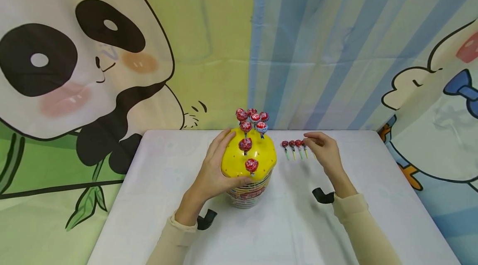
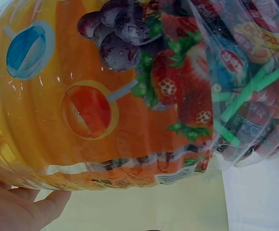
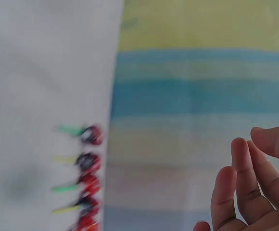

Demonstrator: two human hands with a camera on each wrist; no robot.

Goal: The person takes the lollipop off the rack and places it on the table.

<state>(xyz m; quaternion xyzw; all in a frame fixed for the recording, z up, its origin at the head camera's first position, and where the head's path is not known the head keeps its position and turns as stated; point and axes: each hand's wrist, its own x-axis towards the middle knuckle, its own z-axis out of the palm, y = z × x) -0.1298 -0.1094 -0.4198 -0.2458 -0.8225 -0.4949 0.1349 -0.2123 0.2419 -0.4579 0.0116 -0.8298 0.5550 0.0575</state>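
A lollipop tub (image 1: 248, 194) with a yellow domed lid (image 1: 263, 157) stands mid-table; several red lollipops (image 1: 252, 117) stick up from the lid. My left hand (image 1: 218, 165) grips the lid's left side, fingers spread over the dome and thumb at its front rim. The left wrist view shows the tub's printed wall (image 2: 106, 96) up close, with my palm (image 2: 14, 207) below it. A row of several loose lollipops (image 1: 295, 144) lies right of the tub. My right hand (image 1: 321, 148) hovers at the row's right end, its fingers (image 3: 245, 187) loosely curled and empty beside the blurred lollipops (image 3: 89, 163).
The white table (image 1: 168, 182) reaches back to a cartoon backdrop with a panda (image 1: 74, 61) on the left and blue stripes on the right. Black wrist straps (image 1: 323, 195) sit on both forearms. Table edges run close on the left and right.
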